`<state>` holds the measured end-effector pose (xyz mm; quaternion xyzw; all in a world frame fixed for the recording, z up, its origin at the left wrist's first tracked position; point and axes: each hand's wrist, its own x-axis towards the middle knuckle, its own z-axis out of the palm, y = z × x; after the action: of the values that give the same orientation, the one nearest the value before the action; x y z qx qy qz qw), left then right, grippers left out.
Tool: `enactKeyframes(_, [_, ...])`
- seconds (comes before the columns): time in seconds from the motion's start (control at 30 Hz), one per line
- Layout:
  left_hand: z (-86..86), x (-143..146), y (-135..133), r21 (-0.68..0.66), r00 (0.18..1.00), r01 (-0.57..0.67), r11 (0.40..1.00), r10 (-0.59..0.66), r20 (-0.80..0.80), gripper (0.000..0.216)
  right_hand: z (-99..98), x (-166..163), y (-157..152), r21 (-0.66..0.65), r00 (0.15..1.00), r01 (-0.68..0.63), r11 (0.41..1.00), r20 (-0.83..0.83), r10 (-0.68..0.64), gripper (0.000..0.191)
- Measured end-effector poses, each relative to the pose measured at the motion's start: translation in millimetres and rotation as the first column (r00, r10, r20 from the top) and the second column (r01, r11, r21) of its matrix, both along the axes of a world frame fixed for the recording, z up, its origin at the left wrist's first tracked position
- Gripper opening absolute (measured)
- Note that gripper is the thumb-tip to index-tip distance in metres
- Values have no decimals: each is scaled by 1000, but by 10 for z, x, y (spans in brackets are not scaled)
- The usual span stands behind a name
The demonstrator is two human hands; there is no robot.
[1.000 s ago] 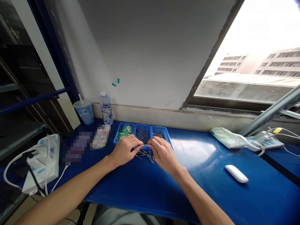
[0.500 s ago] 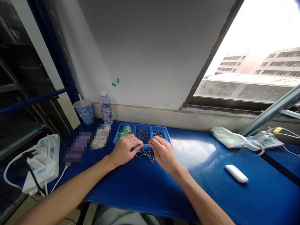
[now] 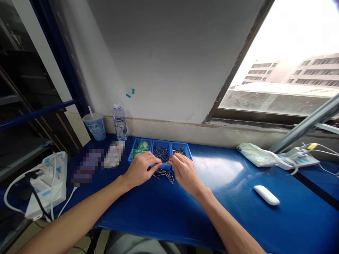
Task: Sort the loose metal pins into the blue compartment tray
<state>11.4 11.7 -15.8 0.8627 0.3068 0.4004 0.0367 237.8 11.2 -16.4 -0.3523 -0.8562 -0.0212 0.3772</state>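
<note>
My left hand (image 3: 141,169) and my right hand (image 3: 184,173) face each other in front of three blue bins. Both are closed, thumb and fingers pinched together, with a narrow gap between the fingertips. What they pinch is too small to make out. Below and between them lies a loose pile of thin metal pins, perhaps screws or rivets (image 3: 166,175), on the blue table. The left bin (image 3: 129,155) contains small green pieces. Similar dark metal pins (image 3: 161,153) fill the middle bin, and more pins (image 3: 179,151) show in the right bin, partly behind my right hand.
A lidded cup (image 3: 95,127) and a water bottle (image 3: 120,123) stand at the back left. Two blurred items lie before them, near a white power strip (image 3: 59,180). On the right are a white oblong case (image 3: 266,195), a plastic packet (image 3: 256,155) and another power strip (image 3: 302,158).
</note>
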Motion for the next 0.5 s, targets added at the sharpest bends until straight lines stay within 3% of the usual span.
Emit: enactKeyframes(0.5, [26,-10,5,-8,1000,-12,1000,12,16,18,28,30,22,8,999,-10,1000,-38,10,29])
